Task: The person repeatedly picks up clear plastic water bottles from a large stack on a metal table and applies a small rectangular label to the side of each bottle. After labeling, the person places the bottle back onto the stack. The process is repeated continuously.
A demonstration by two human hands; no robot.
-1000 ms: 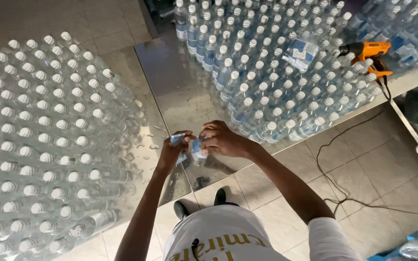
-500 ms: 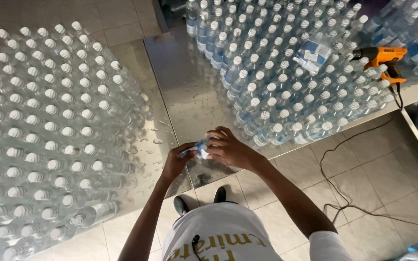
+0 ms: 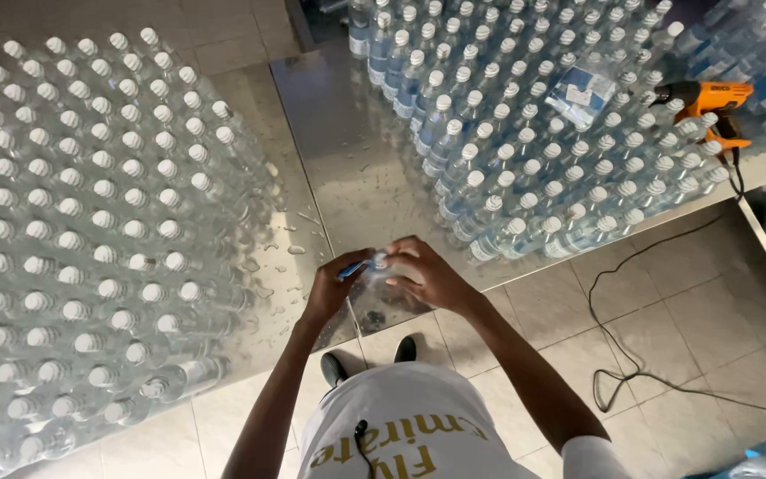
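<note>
Both my hands meet over the near edge of a shiny metal table [image 3: 347, 168]. Between them is one clear plastic water bottle [image 3: 371, 286] with a white cap. My left hand [image 3: 334, 286] pinches a small blue strip at the bottle's neck. My right hand [image 3: 427, 273] wraps around the bottle from the right side. The bottle's lower part is partly hidden behind my fingers.
A large block of capped bottles [image 3: 90, 231] covers the table's left side, another block [image 3: 543, 115] the right. An orange corded power tool [image 3: 707, 102] and a small packet [image 3: 582, 89] lie on the right block. A black cable [image 3: 631, 293] trails over the tiled floor.
My hands stay on the bottle; the view has shifted slightly, and my left fingers now pinch the blue strip at the neck.
</note>
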